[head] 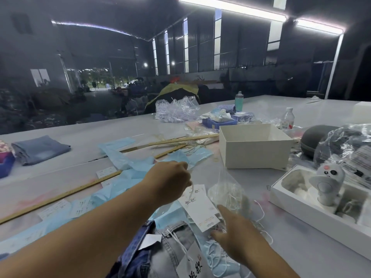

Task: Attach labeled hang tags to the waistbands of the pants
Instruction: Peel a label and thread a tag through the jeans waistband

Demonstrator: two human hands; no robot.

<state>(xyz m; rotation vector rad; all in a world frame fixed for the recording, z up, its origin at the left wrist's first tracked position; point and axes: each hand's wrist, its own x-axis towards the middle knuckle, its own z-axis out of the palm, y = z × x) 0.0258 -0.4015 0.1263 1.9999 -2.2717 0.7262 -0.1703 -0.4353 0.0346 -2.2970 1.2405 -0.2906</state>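
Note:
My left hand (170, 180) is raised over the table and pinches the string of a white hang tag (200, 206) with handwriting, which dangles below it. My right hand (235, 235) reaches forward with relaxed fingers toward a clear plastic bag (226, 193) holding white strings; whether it touches the bag is unclear. Grey jeans (170, 255) lie at the near edge with another written tag (192, 265) on a white string over them. Blue jeans (136, 251) lie just left of the grey pair.
Light blue tissue sheets (120, 155) and wooden rulers (60, 197) cover the table's left and middle. An open white box (255, 149) stands ahead right. A white tray (313, 203) with a small fan sits at right. Folded jeans (40, 149) lie far left; bottles and bags farther back.

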